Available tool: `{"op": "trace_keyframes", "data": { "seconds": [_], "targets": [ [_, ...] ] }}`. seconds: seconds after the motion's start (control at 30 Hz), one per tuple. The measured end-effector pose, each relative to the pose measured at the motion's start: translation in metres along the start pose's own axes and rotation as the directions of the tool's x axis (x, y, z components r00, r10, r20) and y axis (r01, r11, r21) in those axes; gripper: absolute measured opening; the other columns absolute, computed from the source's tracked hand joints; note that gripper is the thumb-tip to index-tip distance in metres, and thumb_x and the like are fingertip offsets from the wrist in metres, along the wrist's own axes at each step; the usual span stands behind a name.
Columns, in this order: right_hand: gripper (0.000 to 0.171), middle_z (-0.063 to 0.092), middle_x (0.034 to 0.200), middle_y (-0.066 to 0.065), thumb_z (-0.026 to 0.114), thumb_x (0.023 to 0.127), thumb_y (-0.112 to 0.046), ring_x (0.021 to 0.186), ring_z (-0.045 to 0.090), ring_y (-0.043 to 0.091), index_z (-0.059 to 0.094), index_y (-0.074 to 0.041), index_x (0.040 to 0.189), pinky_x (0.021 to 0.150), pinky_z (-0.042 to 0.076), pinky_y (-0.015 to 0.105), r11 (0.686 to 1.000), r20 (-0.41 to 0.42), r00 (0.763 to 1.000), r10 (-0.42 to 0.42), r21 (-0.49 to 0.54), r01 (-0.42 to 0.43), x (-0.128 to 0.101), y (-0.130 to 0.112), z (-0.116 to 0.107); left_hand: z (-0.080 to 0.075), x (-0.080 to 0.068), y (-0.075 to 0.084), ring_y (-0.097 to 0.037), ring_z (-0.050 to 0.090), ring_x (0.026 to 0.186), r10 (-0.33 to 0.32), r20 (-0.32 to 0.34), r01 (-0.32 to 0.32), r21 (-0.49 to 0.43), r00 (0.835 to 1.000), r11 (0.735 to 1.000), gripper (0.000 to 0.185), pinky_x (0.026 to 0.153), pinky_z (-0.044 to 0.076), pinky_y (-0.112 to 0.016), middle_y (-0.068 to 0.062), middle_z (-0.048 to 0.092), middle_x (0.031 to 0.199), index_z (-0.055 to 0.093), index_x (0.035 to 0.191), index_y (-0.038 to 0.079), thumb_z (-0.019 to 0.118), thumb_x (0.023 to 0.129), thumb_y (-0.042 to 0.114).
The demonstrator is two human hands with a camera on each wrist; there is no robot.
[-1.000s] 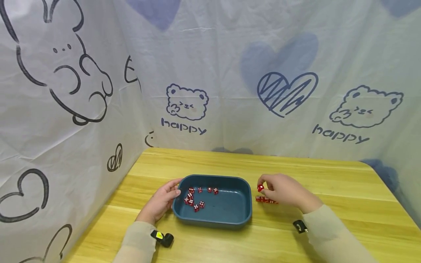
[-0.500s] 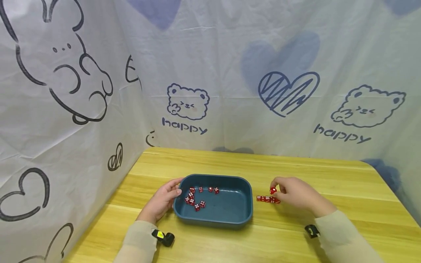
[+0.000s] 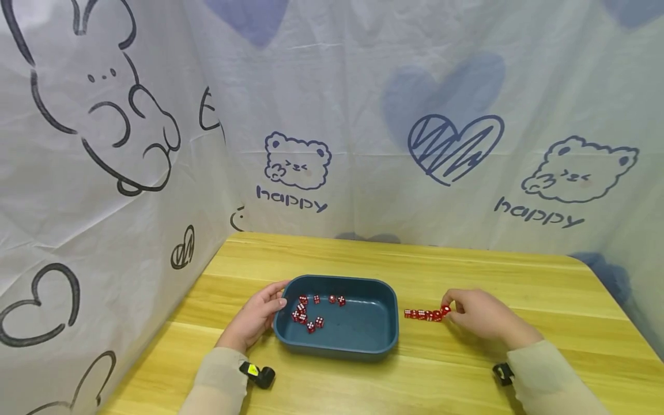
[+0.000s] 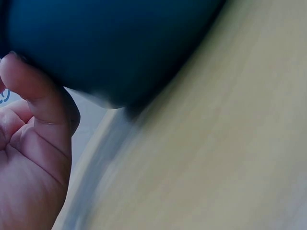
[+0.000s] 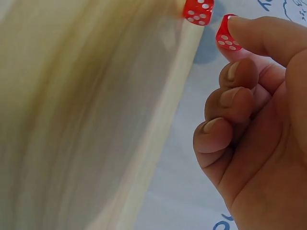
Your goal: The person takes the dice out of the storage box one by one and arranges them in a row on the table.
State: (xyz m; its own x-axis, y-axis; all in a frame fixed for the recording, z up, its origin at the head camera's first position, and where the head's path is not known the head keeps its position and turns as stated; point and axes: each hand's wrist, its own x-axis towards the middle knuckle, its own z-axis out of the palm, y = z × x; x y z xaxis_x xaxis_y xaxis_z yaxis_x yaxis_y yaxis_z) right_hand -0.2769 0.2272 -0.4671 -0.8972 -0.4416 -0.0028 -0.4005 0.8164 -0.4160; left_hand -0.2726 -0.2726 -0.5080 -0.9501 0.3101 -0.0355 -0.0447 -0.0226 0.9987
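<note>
A dark teal tray [image 3: 342,340] stands on the table with several red dice [image 3: 302,317] lying mostly in its left part. My left hand [image 3: 254,317] grips the tray's left end, thumb on the rim and fingers outside. To the right of the tray, a row of red dice [image 3: 421,314] runs left to right on the table. At the row's right end my right hand [image 3: 479,314] pinches one red die [image 5: 228,36] between thumb and index finger. In the right wrist view this die is a small way off from another die [image 5: 198,12]; the other fingers are curled.
The wooden table [image 3: 332,392] has a white printed cloth [image 3: 363,115] hanging behind it and along the left. Black wrist cameras [image 3: 259,376] sit on both wrists. The left wrist view is mostly the tray's wall and blurred tabletop.
My right hand has carried the die rightward and then down, from above the row's left end to its right end. The left hand has stayed on the tray.
</note>
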Motion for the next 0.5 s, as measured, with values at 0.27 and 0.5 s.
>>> {"op": "trace_keyframes", "data": {
  "seconds": [0.27,0.5],
  "targets": [
    [0.013,0.05,0.069,-0.005,0.071,0.09,-0.014,0.059,0.045,0.013,0.068,-0.02,0.101,0.054,0.04,0.032,1.0,0.007,1.0,0.009,0.009,-0.009,-0.0009,0.0024,0.0023,-0.0001,-0.0004,-0.0014,-0.019,0.062,0.094,-0.001,0.0,0.001,-0.01,1.0,1.0,0.052,0.069,0.057,-0.027,-0.027,0.052,0.124,0.032,0.154,-0.003,0.048,0.105,0.003],
    [0.012,0.052,0.071,-0.006,0.072,0.089,-0.015,0.063,0.047,0.014,0.067,-0.022,0.098,0.059,0.042,0.034,1.0,0.027,0.999,0.018,-0.004,-0.018,0.0017,0.007,0.0072,-0.0003,0.0002,-0.0012,-0.021,0.062,0.101,0.004,0.0,-0.004,-0.014,1.0,1.0,0.052,0.078,0.058,-0.03,-0.031,0.05,0.127,0.032,0.154,-0.004,0.047,0.105,0.002]
  ]
}}
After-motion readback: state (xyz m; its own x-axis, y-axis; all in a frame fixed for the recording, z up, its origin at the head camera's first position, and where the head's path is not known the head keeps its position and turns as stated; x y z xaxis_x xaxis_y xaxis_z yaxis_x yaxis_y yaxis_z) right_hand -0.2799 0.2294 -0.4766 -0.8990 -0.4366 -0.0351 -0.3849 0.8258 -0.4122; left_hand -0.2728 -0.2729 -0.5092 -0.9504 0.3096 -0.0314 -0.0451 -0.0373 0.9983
